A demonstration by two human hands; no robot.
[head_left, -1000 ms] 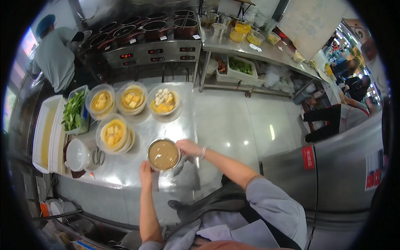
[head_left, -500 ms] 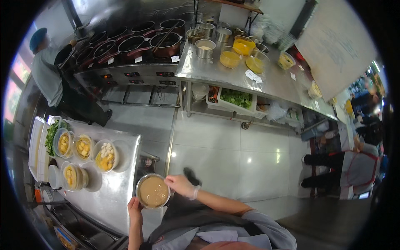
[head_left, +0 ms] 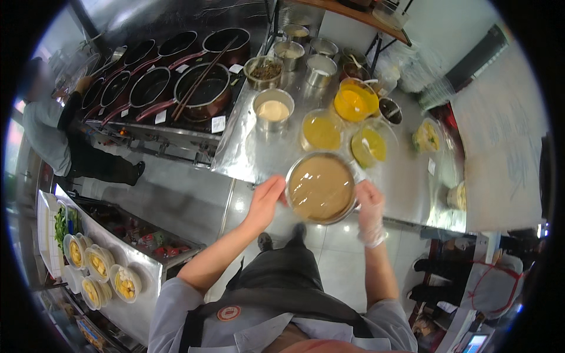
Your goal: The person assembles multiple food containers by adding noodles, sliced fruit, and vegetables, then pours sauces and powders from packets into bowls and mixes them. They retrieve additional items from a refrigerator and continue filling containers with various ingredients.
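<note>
Brown sauce in a round steel bowl, centre of the frame, slightly right of the midline. Bowl sits between both hands: left hand at its left rim, right hand at its right rim and a touch lower. Neither hand clearly nearer; both are on it. Left hand: fingers narrow against the side, holding. Right hand: closed in on the rim side, holding too, clear plastic around the wrist; whether it grips a handle, can't tell.

Key relation: bowl lies right between the hands, straight out from the body, and overlaps the front edge of the steel bench at upper centre. Lower part shows over the floor. Contact with the bench, or gap above it: can't tell. Round from above, no long axis; mouth faces up, roughly level.

Just past the upper rim: clear tub of yellow liquid toward upper left, second tub of yellow-green liquid toward upper right, both close to the rim in view. Steel pot with pale contents farther off, upper left of the bowl.
</note>
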